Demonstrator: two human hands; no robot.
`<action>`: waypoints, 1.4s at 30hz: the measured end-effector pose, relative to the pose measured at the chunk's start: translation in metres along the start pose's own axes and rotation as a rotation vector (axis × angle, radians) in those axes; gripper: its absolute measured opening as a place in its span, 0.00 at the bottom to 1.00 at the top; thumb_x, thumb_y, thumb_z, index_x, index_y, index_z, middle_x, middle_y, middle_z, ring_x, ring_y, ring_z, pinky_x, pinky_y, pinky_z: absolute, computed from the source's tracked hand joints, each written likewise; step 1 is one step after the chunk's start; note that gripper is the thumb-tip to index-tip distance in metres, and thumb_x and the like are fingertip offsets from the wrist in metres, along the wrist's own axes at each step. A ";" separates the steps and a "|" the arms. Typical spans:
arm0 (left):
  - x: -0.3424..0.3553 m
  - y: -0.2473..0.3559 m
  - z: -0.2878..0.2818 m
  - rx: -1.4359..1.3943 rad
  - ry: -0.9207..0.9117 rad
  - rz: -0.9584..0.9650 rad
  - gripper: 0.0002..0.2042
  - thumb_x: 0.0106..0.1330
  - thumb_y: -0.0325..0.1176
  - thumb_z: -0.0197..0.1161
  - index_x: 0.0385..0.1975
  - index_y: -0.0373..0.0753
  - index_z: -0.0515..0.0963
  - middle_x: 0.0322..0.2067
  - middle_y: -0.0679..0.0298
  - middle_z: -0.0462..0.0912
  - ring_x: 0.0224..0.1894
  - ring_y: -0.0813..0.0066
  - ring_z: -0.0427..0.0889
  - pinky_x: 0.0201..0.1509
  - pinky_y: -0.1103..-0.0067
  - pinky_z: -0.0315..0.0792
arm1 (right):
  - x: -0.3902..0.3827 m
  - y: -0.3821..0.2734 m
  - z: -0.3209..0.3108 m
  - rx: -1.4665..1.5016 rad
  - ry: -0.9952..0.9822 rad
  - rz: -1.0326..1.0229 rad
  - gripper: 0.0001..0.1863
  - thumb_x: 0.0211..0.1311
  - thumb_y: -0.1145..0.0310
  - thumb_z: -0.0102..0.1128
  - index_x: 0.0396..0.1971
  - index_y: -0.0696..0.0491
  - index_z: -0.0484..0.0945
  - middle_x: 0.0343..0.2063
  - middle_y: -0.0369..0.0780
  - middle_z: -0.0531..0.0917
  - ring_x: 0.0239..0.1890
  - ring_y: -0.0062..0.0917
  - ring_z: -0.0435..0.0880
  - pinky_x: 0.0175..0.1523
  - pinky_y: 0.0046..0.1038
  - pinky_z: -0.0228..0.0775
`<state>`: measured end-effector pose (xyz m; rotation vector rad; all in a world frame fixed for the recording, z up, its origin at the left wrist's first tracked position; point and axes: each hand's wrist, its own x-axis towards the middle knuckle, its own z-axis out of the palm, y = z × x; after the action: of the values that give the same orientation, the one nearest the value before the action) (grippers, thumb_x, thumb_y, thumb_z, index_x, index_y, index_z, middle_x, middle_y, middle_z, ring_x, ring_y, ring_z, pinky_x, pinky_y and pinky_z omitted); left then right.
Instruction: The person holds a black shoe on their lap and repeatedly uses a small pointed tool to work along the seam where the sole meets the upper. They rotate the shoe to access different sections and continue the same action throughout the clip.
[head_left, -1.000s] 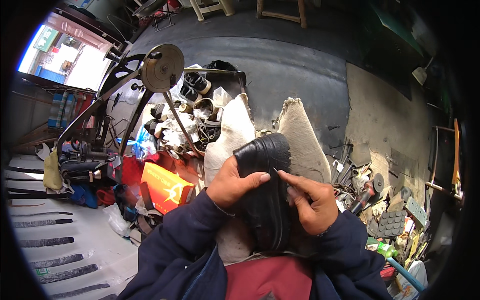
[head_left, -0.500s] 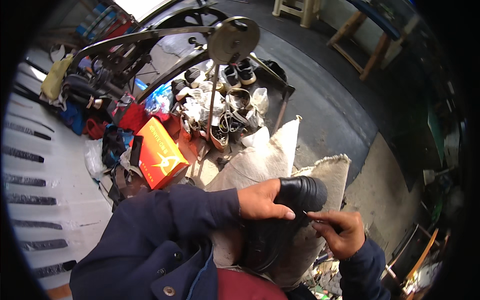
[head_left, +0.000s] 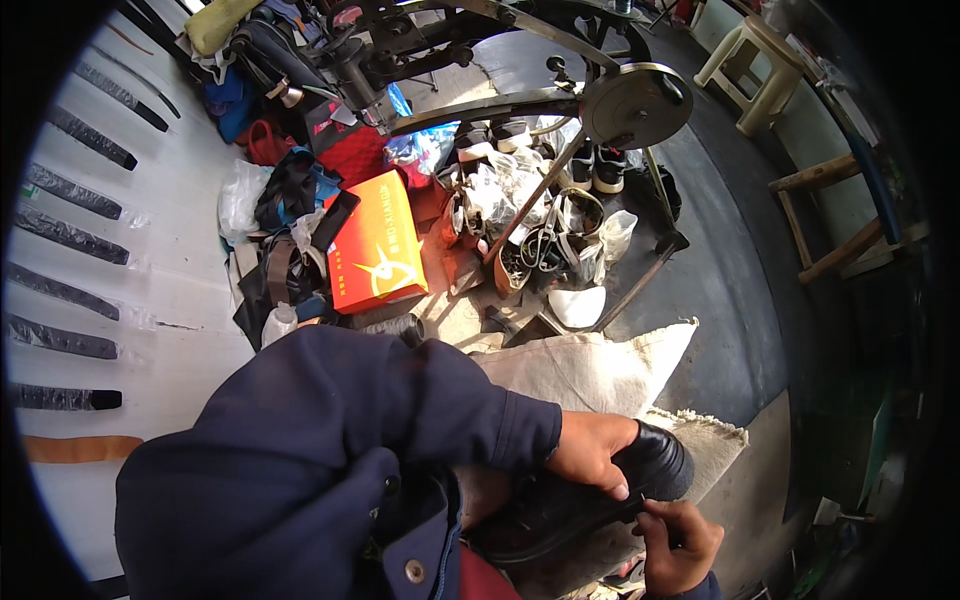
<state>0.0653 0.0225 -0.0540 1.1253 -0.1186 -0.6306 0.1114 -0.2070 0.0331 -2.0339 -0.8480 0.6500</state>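
Observation:
A black shoe point(head_left: 545, 515) lies across my lap, on a pale frayed cloth point(head_left: 600, 370). My left hand point(head_left: 597, 455) is closed over the shoe, its thumb pointing along the side near the rounded end. Close to that thumb, my right hand point(head_left: 680, 545) pinches a thin needle-like piece at the shoe's lower edge. Only a tiny light tip of the piece shows, so its exact kind is unclear.
Ahead stands a metal machine with a round wheel point(head_left: 637, 105). Below it are shoes and plastic bags point(head_left: 510, 185), beside an orange-red box point(head_left: 375, 240). Wrapped dark strips point(head_left: 75, 225) lie on a white surface at left. A beige stool point(head_left: 755, 75) stands far right.
The whole view has swung, so the box, machine and hands appear farther right. Both hands remain at the shoe, the left gripping it and the right still pinching beside it.

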 end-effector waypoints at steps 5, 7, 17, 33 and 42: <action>-0.005 0.003 0.003 0.086 0.045 0.023 0.20 0.61 0.26 0.70 0.53 0.30 0.78 0.44 0.57 0.88 0.46 0.74 0.84 0.52 0.72 0.77 | -0.006 0.007 0.005 0.095 0.066 0.102 0.08 0.62 0.84 0.66 0.40 0.61 0.85 0.24 0.41 0.87 0.26 0.20 0.87 0.34 0.22 0.78; -0.009 0.003 0.007 0.200 0.085 0.089 0.18 0.64 0.29 0.69 0.52 0.30 0.77 0.40 0.59 0.88 0.42 0.77 0.82 0.48 0.73 0.77 | -0.009 0.013 0.006 0.124 0.092 0.111 0.05 0.60 0.86 0.66 0.36 0.63 0.84 0.23 0.44 0.87 0.26 0.23 0.89 0.33 0.23 0.79; -0.059 -0.017 0.033 0.407 0.195 0.452 0.17 0.73 0.31 0.59 0.58 0.31 0.74 0.42 0.45 0.84 0.42 0.53 0.85 0.47 0.68 0.77 | -0.046 0.026 0.013 0.139 0.138 0.024 0.05 0.60 0.87 0.64 0.36 0.66 0.81 0.24 0.44 0.87 0.27 0.23 0.87 0.34 0.22 0.78; -0.092 0.008 0.046 -0.110 0.247 0.541 0.08 0.72 0.32 0.66 0.33 0.35 0.77 0.43 0.58 0.84 0.39 0.69 0.82 0.45 0.70 0.75 | -0.068 0.017 0.023 0.181 0.215 0.091 0.06 0.62 0.85 0.66 0.39 0.65 0.81 0.24 0.43 0.87 0.28 0.21 0.87 0.36 0.21 0.78; -0.058 -0.003 0.055 0.958 0.596 0.499 0.05 0.60 0.26 0.65 0.34 0.37 0.79 0.34 0.53 0.82 0.37 0.47 0.83 0.37 0.64 0.77 | -0.061 0.018 0.025 0.068 0.233 0.038 0.08 0.62 0.82 0.69 0.40 0.63 0.82 0.26 0.42 0.88 0.28 0.21 0.88 0.36 0.21 0.78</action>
<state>-0.0049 0.0079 -0.0197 2.0683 -0.1858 0.2855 0.0605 -0.2489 0.0135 -2.0203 -0.6438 0.4446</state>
